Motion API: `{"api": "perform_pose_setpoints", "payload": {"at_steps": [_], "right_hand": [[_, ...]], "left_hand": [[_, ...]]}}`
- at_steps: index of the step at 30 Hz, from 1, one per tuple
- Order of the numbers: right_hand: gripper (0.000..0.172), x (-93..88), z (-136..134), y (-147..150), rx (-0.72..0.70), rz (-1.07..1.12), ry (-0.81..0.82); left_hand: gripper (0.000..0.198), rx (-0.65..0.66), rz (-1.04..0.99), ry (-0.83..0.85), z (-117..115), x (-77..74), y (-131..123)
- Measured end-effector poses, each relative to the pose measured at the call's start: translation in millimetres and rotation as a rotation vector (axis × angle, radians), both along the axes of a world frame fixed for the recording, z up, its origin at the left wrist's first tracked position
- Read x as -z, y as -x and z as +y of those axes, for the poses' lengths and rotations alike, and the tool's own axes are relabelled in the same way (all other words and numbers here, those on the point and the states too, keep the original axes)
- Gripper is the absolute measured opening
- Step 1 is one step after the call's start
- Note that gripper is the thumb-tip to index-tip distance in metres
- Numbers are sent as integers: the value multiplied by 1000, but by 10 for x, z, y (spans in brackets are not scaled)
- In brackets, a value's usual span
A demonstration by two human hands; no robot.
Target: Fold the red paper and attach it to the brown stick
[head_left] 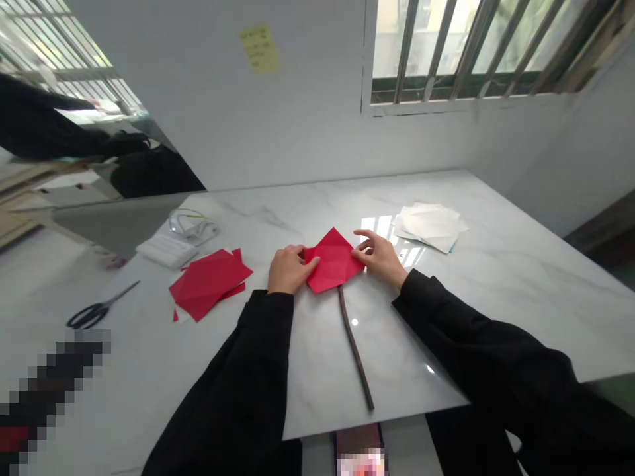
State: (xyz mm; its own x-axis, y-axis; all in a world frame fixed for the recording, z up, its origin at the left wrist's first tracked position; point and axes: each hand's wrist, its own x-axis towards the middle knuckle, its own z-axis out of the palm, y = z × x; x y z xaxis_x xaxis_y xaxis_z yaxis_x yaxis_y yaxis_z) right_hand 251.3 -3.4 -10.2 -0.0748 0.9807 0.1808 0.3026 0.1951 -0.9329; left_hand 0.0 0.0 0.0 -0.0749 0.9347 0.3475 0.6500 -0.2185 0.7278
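A folded square of red paper (334,261) lies diamond-wise on the white marble table (501,291) in front of me. My left hand (290,269) rests on its left corner, with the fingers pressing over the paper. My right hand (380,256) sits at the right corner, fingers spread and their tips at the paper's edge. A thin brown stick (354,347) lies just below the paper, running toward me. Several loose red sheets (208,284) lie to the left of my left hand.
Black-handled scissors (96,312) lie at the table's left side. Behind them are a white pad (166,251) and a coiled white cable (193,225). A stack of white paper (430,227) lies back right. A tall mirror (114,165) stands at the left.
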Motion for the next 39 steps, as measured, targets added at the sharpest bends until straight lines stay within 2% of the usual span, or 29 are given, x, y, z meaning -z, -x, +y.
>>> {"api": "perform_pose_setpoints", "payload": {"at_steps": [3,7,9,12,15,19,22,24,27,31,33,35,39], "right_hand": [[48,97,8,3,29,195,-32],[53,101,16,-63,65,399,87],[55,97,3,-70,47,458,119],[55,90,-32,-56,-1,449,106],[53,72,-64,-49,-57,400,93],[57,54,-77,-53,-123,439,148],[57,61,-65,-50,-159,509,194],[54,65,-48,-53,-176,621,269],[56,52,-26,-77,-236,760,421],[37,5,-42,-113,-460,716,491],[47,-8,-60,-114,-547,682,478],[52,-2,-73,-104,-553,673,469],[49,48,-82,-81,-479,728,446]], "left_hand": [[16,72,-248,-21,-34,-83,-142],[39,215,-686,106,-44,-134,-312],[43,222,-865,138,-41,-107,-345],[35,191,-1018,164,-42,-67,-344],[37,190,-1066,269,-59,-74,-315],[57,195,-1150,330,-101,-133,-287],[66,220,-1134,415,-123,-163,-293],[64,226,-1118,444,-121,-164,-305],[52,182,-1163,402,-93,-140,-318],[37,170,-1255,344,-55,-109,-313],[30,195,-1255,338,-61,-114,-318],[29,253,-1228,372,-87,-131,-335],[43,377,-1173,483,-163,-170,-386]]}}
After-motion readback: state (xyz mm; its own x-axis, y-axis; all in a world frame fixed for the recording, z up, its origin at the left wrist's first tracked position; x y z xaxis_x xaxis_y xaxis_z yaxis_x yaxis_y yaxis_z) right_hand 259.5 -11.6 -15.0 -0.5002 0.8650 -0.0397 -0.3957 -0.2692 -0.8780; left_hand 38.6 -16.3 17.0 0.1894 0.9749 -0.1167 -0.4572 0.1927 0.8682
